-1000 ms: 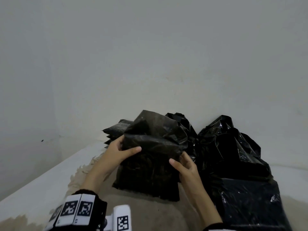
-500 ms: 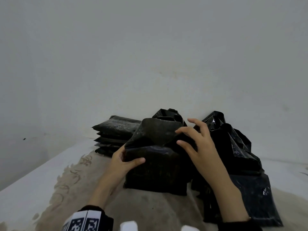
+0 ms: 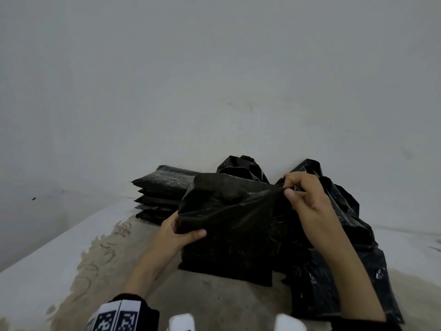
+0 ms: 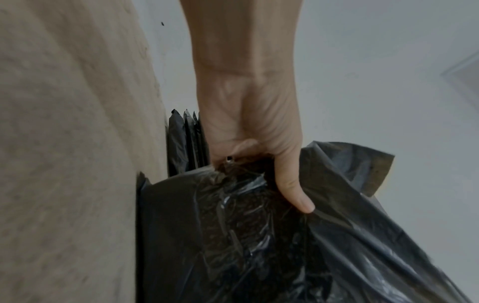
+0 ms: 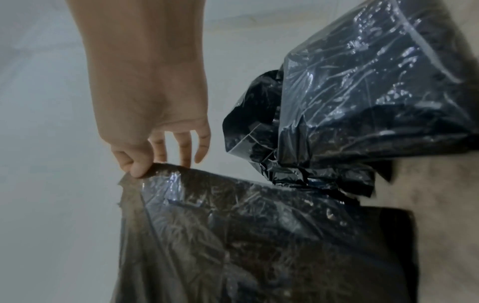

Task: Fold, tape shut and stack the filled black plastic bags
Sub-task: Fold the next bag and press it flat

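A filled black plastic bag (image 3: 229, 237) stands upright on the beige rug in front of me. My left hand (image 3: 177, 231) grips its left side, thumb across the front, fingers hidden behind; the left wrist view shows that hand (image 4: 249, 131) holding the bag (image 4: 233, 235). My right hand (image 3: 303, 194) pinches the bag's loose top edge at the right corner and holds it up; in the right wrist view thumb and forefinger of that hand (image 5: 142, 164) pinch the plastic edge of the bag (image 5: 259, 235). A stack of flat folded bags (image 3: 162, 194) lies behind on the left.
Several crumpled open black bags (image 3: 343, 216) stand at the right against the pale wall (image 3: 214, 80), one more (image 3: 241, 167) behind the held bag. The rug (image 3: 114, 266) lies on a white floor (image 3: 35, 259). White device parts (image 3: 181, 321) show at the lower edge.
My right hand went from the bag's lower right side up to its top and now pinches the top edge at the right corner. The left hand kept its grip on the left side.
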